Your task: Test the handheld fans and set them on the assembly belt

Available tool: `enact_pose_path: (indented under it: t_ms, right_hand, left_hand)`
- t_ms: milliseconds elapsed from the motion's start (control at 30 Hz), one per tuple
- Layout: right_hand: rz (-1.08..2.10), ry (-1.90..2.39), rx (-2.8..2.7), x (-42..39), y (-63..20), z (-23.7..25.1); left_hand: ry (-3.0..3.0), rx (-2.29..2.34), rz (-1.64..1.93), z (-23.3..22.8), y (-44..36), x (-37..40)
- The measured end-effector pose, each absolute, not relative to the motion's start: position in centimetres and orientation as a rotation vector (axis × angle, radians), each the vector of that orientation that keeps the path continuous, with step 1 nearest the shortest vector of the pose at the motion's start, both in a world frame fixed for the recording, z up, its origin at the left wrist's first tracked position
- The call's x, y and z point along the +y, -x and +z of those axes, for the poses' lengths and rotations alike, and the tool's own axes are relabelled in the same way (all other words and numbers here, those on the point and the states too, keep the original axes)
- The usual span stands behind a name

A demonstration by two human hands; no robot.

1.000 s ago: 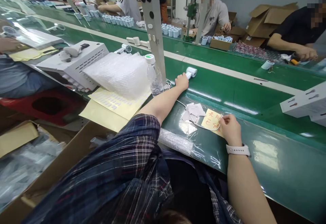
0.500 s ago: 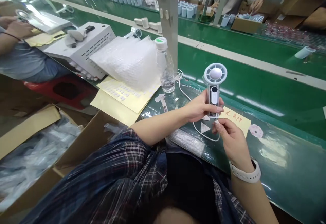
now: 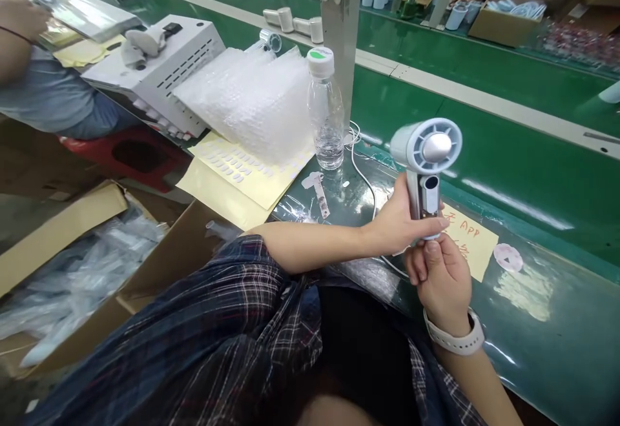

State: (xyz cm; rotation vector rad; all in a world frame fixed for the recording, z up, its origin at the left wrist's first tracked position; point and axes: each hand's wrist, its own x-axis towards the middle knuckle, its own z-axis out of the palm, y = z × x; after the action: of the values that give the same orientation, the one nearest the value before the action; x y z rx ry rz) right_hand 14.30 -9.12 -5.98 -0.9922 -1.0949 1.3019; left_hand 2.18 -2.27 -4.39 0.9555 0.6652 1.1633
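Head view: my left hand (image 3: 404,223) grips the handle of a small handheld fan (image 3: 426,161), holding it upright above the worktop (image 3: 557,329), fan head turned to the right. My right hand (image 3: 438,277) is closed just under the handle's base, fingertips touching its lower end; whether it pinches the white cable (image 3: 363,174) plug there I cannot tell. A yellow note (image 3: 472,245) lies directly beneath the fan. Water bottle (image 3: 327,113) and bubble wrap (image 3: 256,106) stand to the left, well apart. Judgement: the step in hand is a check at the handle's base. The next move calls for a steady left grip and fine fingertip alignment at the bottom end.
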Motion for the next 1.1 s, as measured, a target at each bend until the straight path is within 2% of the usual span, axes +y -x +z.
enact_pose_path:
  t_ms: [133, 300, 433, 533, 600, 700, 767, 1100]
  right_hand:
    - [1.270, 1.019, -1.134, -9.0, -14.7, -6.5]
    - [1.105, 1.220, -1.357, -8.8, -16.1, -7.4]
    - [0.814, 1.346, -1.595, -9.1, -17.6, -6.2]
    - [0.504, 1.516, -1.531, -8.9, -18.6, -4.2]
    - [0.606, 1.413, -1.461, -8.3, -19.0, -3.0]
    - [1.094, 1.131, -1.414, -7.3, -19.0, -2.5]
    - [1.258, 1.079, -1.364, -6.8, -18.7, -2.9]
    - [1.082, 1.060, -1.300, -6.6, -17.8, -3.8]
  left_hand:
    - [-0.998, 0.682, 1.149, -4.5, -2.3, -2.7]
    - [-0.821, 0.630, 0.943, -3.8, -1.7, -1.8]
    - [-0.628, 0.528, 1.086, -3.1, -1.3, -0.9]
    - [-0.686, 0.448, 1.023, -3.6, -1.2, -1.0]
    - [-0.786, 0.352, 0.879, -4.2, -1.4, -1.6]
    - [-0.948, 0.271, 0.665, -5.0, -1.7, -2.4]
    - [-1.029, 0.287, 0.582, -5.3, -1.7, -2.6]
    - [-1.110, 0.330, 0.528, -5.3, -1.6, -2.1]
